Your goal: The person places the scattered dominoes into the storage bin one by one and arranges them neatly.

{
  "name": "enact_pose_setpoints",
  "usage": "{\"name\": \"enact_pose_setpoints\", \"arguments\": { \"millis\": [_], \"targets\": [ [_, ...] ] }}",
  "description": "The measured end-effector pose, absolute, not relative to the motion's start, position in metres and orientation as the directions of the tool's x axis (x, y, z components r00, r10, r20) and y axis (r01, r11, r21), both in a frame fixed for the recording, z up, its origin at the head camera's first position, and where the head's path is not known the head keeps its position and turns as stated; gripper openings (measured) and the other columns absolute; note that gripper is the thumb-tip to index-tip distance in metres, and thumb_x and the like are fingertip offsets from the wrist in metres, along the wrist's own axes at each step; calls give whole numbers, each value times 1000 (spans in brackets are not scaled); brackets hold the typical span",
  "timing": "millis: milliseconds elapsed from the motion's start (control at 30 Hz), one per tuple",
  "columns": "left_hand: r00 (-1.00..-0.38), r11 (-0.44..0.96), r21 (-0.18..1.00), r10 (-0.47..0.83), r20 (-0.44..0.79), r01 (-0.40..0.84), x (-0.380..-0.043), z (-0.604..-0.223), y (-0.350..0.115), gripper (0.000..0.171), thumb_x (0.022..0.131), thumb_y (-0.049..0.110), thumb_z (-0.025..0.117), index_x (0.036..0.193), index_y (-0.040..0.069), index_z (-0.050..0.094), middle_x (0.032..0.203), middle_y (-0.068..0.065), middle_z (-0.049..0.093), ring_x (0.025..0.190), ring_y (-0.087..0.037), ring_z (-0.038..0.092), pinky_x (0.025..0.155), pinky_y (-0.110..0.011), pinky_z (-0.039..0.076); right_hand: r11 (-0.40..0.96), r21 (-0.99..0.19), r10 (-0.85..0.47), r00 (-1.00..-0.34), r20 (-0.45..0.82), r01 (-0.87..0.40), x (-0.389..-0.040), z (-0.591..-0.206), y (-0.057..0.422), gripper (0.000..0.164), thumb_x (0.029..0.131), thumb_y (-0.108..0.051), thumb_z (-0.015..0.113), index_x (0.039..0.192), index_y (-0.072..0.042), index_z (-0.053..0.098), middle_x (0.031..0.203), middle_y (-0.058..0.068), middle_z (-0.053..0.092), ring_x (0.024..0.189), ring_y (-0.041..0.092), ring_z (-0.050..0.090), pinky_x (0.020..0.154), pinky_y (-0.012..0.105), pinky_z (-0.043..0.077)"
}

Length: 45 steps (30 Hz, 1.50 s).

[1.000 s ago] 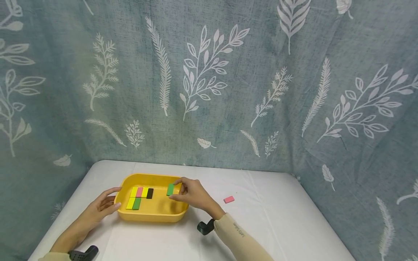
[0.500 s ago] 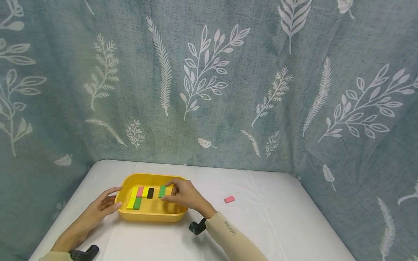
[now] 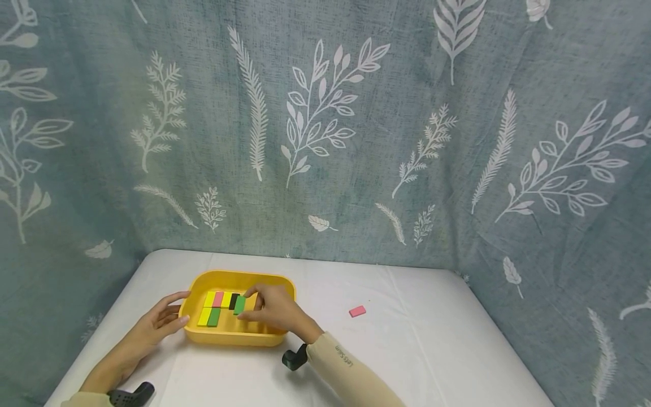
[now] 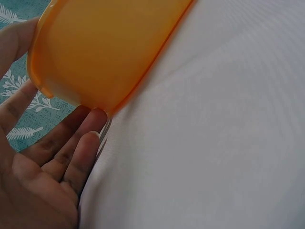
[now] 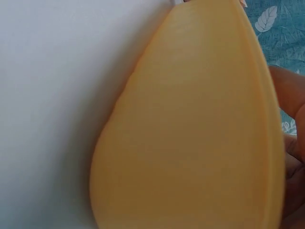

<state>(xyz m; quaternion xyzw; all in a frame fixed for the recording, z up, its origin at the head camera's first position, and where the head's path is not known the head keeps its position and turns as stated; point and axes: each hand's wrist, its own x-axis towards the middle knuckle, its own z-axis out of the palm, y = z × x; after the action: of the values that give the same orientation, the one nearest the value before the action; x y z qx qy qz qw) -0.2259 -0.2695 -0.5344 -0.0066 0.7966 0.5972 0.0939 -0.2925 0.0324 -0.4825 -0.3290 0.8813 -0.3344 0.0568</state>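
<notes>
In the head view, my right hand [image 3: 274, 306] pinches a green rectangular block [image 3: 239, 305] between thumb and fingertips inside a yellow tray [image 3: 234, 339]. The green block is close beside a black block [image 3: 233, 299], the right end of a row with a yellow block [image 3: 226, 299], a pink block [image 3: 218, 299] and another yellow one. Below that row lie a yellow block [image 3: 204, 316] and a second green block [image 3: 214, 317], side by side. My left hand [image 3: 155, 323] holds the tray's left end, with its fingertips against the outer wall in the left wrist view. The tray wall hides most of my right hand in the right wrist view.
A loose pink block [image 3: 357, 311] lies on the white-covered table [image 3: 407, 339], to the right of the tray. A blue-green curtain [image 3: 325, 226] with leaf prints hangs behind the table and at both sides.
My right hand has carried the green block leftward across the tray, from near its right end to beside the black block. The left hand and the tray stay where they were.
</notes>
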Motion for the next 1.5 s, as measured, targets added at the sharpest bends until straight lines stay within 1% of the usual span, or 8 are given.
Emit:
{"name": "enact_pose_setpoints", "arguments": {
  "millis": [267, 467, 600, 700, 1000, 1267, 1500],
  "targets": [
    [-982, 287, 949, 100, -162, -128, -225, -535, -270, 83, 97, 46, 70, 162, 20, 24, 158, -25, 35, 141, -45, 37, 112, -74, 26, 600, -583, -623, -777, 90, -548, -290, -486, 21, 50, 87, -36, 85, 123, -6, 67, 63, -9, 57, 50, 4, 47, 55, 16, 45],
    [-986, 284, 955, 115, -124, -87, -226, -537, -273, 79, 101, 40, 67, 163, 18, 23, 156, -27, 36, 140, -46, 39, 111, -71, 31, 618, -591, -611, -790, 53, -518, -289, -486, 13, 47, 86, -37, 85, 120, -10, 68, 64, -7, 57, 50, 6, 51, 50, 20, 44],
    [-986, 281, 955, 106, -129, -94, -227, -538, -273, 80, 100, 40, 68, 163, 17, 23, 156, -27, 36, 139, -46, 39, 112, -70, 31, 633, -579, -614, -789, 29, -514, -290, -488, 6, 45, 86, -40, 85, 118, -13, 68, 65, -7, 58, 51, 6, 53, 54, 18, 45],
    [-986, 282, 954, 97, -135, -103, -227, -537, -272, 81, 100, 41, 68, 162, 16, 23, 155, -28, 36, 139, -46, 40, 113, -70, 30, 634, -571, -625, -780, 19, -522, -290, -490, 2, 45, 86, -40, 84, 118, -12, 69, 65, -7, 59, 52, 6, 55, 57, 17, 47],
    [-985, 293, 951, 108, -133, -96, -227, -538, -272, 79, 101, 41, 67, 163, 19, 24, 155, -27, 38, 139, -46, 40, 110, -73, 31, 647, -579, -619, -785, -19, -497, -289, -493, -5, 46, 86, -36, 85, 120, -10, 68, 66, -8, 62, 54, 6, 57, 59, 17, 49],
    [-985, 293, 951, 109, -133, -96, -227, -537, -272, 79, 100, 41, 68, 162, 20, 25, 154, -26, 39, 139, -45, 40, 110, -74, 30, 665, -553, -614, -789, -24, -501, -290, -497, -9, 46, 85, -35, 86, 120, -10, 69, 65, -10, 61, 54, 3, 56, 56, 16, 48],
    [-985, 289, 952, 102, -139, -104, -226, -535, -271, 81, 98, 44, 69, 162, 20, 26, 155, -25, 38, 140, -45, 39, 112, -74, 27, 701, -487, -608, -793, -29, -521, -290, -499, -13, 48, 85, -39, 85, 121, -12, 69, 61, -11, 60, 51, 2, 53, 50, 17, 45]
  ]
}}
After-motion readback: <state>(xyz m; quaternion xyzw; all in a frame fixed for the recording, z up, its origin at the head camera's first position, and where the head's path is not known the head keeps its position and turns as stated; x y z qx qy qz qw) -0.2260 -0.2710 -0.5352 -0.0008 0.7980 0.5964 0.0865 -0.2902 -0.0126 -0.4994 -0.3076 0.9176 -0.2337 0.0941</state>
